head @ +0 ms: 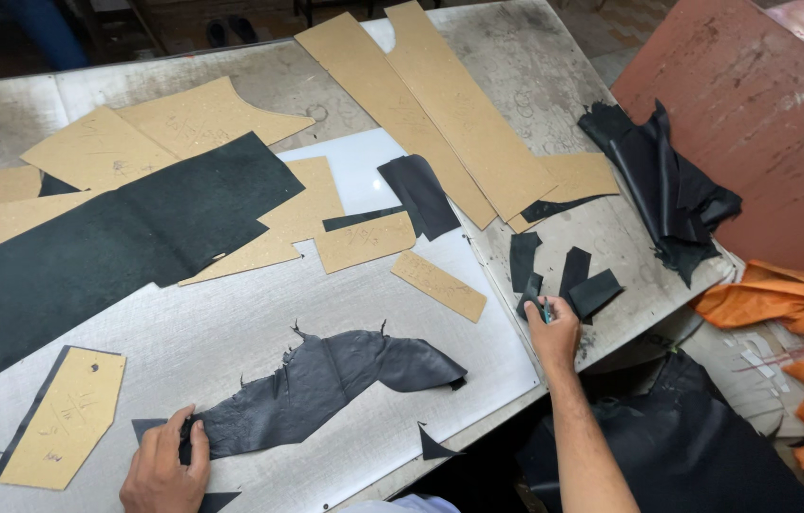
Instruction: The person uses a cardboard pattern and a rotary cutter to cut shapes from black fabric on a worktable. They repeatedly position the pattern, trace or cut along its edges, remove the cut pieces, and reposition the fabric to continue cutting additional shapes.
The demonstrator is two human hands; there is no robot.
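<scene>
The left hand [162,464] rests at the near edge of a metal table [231,332], fingers curled and pressed together, pinching the near end of a ragged strip of black leather [326,380]. The strip lies flat and runs away to the right across a white cutting sheet [354,161] that covers the middle of the table. Just left of this hand lies a tan cardboard pattern [65,418] resting on a dark piece of the same shape.

The right hand [552,332] reaches out to the table's right edge, closed around a small blue-handled tool [546,310], its tip touching one of several small black leather offcuts [564,275].

Farther back, long tan cardboard patterns [440,104] lie spread across the table, and a large sheet of dark green leather [107,247] stretches across the left side. A crumpled heap of black leather [668,195] sits at the far right corner. Orange fabric [801,313] lies off the table, to the right.
</scene>
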